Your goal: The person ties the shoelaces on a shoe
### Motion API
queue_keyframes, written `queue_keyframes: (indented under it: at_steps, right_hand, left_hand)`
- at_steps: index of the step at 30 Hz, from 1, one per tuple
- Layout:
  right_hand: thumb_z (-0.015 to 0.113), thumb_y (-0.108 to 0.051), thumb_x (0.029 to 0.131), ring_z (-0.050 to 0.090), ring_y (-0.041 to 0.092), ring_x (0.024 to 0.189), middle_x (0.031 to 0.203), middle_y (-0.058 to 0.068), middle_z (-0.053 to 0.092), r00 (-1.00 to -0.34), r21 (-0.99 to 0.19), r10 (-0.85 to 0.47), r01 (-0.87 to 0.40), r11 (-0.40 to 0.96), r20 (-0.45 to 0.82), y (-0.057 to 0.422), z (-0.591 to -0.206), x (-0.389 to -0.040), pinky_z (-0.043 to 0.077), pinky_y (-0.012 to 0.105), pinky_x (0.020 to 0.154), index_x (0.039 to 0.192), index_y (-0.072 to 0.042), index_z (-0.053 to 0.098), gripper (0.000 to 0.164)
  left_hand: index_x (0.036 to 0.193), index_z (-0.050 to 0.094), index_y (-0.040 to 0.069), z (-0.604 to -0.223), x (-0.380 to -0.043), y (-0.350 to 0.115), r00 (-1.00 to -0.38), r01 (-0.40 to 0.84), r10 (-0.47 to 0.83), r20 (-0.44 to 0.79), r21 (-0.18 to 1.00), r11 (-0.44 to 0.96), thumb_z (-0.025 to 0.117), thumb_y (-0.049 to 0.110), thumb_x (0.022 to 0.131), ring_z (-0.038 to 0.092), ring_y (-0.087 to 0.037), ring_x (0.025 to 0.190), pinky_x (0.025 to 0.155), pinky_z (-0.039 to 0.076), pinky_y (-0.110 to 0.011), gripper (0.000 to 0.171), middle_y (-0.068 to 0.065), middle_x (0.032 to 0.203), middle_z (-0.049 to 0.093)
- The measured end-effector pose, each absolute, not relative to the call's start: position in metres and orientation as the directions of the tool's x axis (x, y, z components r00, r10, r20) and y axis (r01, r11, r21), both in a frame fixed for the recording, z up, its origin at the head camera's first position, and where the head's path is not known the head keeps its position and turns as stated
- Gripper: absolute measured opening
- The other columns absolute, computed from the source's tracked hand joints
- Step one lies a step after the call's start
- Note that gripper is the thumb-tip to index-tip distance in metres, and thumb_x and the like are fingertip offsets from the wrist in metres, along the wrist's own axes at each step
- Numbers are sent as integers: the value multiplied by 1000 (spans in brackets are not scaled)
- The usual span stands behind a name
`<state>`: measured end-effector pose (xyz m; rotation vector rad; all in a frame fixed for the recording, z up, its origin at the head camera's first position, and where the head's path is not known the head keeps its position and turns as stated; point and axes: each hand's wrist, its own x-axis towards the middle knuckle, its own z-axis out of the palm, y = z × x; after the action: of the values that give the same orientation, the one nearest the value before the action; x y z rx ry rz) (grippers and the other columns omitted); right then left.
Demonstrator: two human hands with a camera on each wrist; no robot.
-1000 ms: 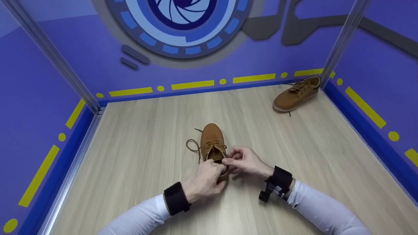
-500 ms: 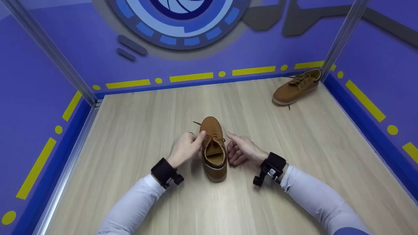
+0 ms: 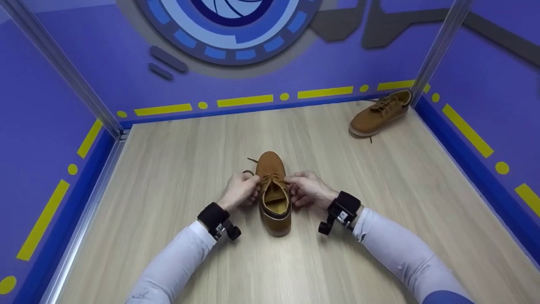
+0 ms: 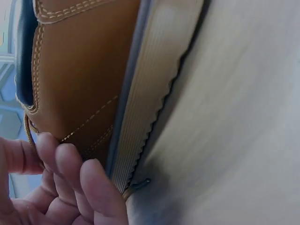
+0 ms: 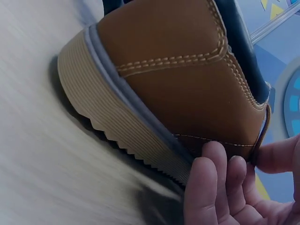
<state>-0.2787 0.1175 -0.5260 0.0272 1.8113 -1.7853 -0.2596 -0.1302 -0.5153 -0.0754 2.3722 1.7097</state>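
A tan lace-up shoe (image 3: pixel 270 164) stands upright on the wooden tabletop, toe pointing away from me and heel towards me. My left hand (image 3: pixel 239 190) is at its left side, thumb and forefinger pinching the brown shoelace (image 4: pixel 29 129) close to the eyelets. On the opposite side, my right hand (image 3: pixel 311 189) pinches the lace (image 5: pixel 266 126) between thumb and forefinger. Other fingers of both hands curl beside the upper, seen near the sole (image 5: pixel 108 98) in the right wrist view. A loose lace end (image 3: pixel 252 160) sticks out left of the toe. Some of the lace is hidden by my hands.
A matching tan shoe (image 3: pixel 379 115) lies in the far right corner, with a lace end poking out beneath it. Blue printed panels (image 3: pixel 236 84) wall in the tabletop (image 3: pixel 190 147) at the back and both sides, with metal posts in the corners.
The left hand has come away from the shoe's opening to the lace on its left side. The right hand has closed in on the lace at the right side. The shoe stays in place.
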Motion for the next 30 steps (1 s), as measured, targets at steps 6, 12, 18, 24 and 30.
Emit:
queue_keyframes:
  at_steps: [6, 12, 18, 24, 30]
  right_hand:
    - [61, -17, 103, 65, 14, 60, 81, 5, 68, -893, -945, -336, 326, -26, -299, 116, -526, -275, 57, 27, 54, 105, -3, 68, 15]
    - [55, -19, 108, 67, 17, 73, 107, 20, 75, -964, -974, -259, 111, -196, -57, 112, -523, -268, 55, 27, 57, 110, 10, 60, 30]
    - [53, -17, 110, 62, 47, 109, 140, 33, 62, -960, -962, -238, -84, -260, 148, 103, -515, -263, 58, 29, 65, 113, 23, 46, 40]
    - [59, -15, 105, 57, 48, 123, 148, 31, 57, -956, -926, -246, -60, -372, 161, 97, -508, -260, 58, 33, 78, 106, 18, 55, 34]
    - [65, -37, 105, 63, 12, 78, 121, 14, 75, -921, -867, -389, 169, -468, 30, 96, -499, -262, 54, 24, 63, 121, 6, 67, 46]
  left_hand:
    - [87, 72, 3, -513, -256, -128, -993, -91, 51, -103, 975, 201, 59, 19, 98, 63, -32, 64, 55, 55, -49, 23, -8, 75, 67]
    - [97, 70, -7, -505, -253, -123, -999, 49, 18, 47, 994, 94, 59, 15, 106, 67, -49, 86, 74, 59, -59, 26, -11, 86, 71]
    - [103, 66, -13, -492, -249, -115, -987, 158, 1, 158, 987, 15, 57, 11, 109, 66, -51, 97, 83, 59, -49, 26, -20, 94, 72]
    - [108, 64, -15, -480, -246, -109, -974, 224, 22, 226, 972, -65, 54, 11, 111, 69, -48, 96, 93, 55, -61, 28, -33, 98, 71]
    - [110, 61, -20, -458, -238, -106, -967, 247, 37, 252, 962, -115, 50, 3, 111, 67, -54, 93, 93, 57, -60, 26, -38, 98, 68]
